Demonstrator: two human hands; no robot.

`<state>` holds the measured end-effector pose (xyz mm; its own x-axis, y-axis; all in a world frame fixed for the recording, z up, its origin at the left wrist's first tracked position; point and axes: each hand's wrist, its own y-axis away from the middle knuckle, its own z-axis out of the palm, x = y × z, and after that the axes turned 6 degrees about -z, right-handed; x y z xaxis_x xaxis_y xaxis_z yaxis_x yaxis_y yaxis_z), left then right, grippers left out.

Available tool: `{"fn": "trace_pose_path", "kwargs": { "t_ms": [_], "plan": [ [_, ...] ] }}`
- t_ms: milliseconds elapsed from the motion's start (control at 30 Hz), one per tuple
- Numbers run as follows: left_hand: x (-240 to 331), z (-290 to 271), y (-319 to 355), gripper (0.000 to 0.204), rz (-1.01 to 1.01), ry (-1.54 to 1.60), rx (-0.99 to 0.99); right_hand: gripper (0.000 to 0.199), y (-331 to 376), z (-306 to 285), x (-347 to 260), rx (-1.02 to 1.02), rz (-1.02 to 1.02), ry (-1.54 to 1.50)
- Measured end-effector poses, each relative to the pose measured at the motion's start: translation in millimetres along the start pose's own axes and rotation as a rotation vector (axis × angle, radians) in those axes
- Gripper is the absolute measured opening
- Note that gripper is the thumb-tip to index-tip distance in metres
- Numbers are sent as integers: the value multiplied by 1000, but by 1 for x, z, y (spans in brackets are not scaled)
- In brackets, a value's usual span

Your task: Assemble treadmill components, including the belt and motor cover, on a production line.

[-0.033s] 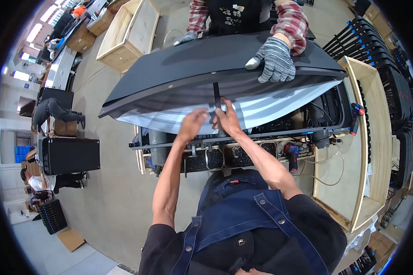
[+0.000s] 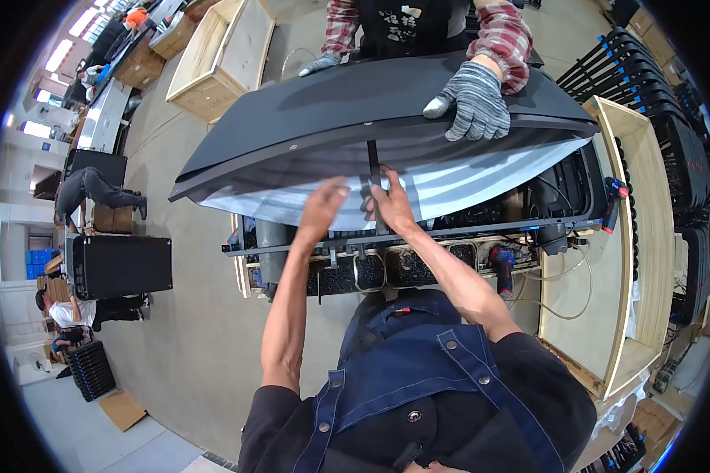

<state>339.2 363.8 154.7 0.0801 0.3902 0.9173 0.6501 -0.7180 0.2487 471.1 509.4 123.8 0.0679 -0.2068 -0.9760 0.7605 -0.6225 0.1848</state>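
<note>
Two pairs of hands meet at a black panel (image 2: 308, 110) raised at a slant over a dark frame (image 2: 457, 232).
From left, a co-worker's gloved hand (image 2: 319, 65) rests at the panel's far edge; the wearer's left hand (image 2: 320, 211), loosely open with blurred fingertips, hovers below the near edge. Just beside it, the right hand (image 2: 393, 206) grips an upright dark bar (image 2: 373, 155) between panel and frame. The co-worker's other gloved hand (image 2: 473, 102) spreads over the near edge; farther right stands a wooden crate (image 2: 647, 252).
</note>
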Motion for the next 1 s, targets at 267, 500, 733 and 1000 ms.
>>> {"fn": "trace_pose_path", "kwargs": {
  "t_ms": [267, 500, 733, 1000],
  "plan": [
    [116, -83, 22, 70, -3, 1075, 319, 52, 2, 1, 1, -40, -10, 53],
    [117, -86, 9, 32, -210, 1089, 372, 53, -3, -4, 1, -9, -8, -141],
    [75, -73, 39, 20, -265, 1079, 425, 77, 41, -152, -45, -40, 43, -462],
    [-8, -36, 52, 15, -387, 1280, 439, 39, 34, -367, -85, 689, -40, -466]
  ]
}}
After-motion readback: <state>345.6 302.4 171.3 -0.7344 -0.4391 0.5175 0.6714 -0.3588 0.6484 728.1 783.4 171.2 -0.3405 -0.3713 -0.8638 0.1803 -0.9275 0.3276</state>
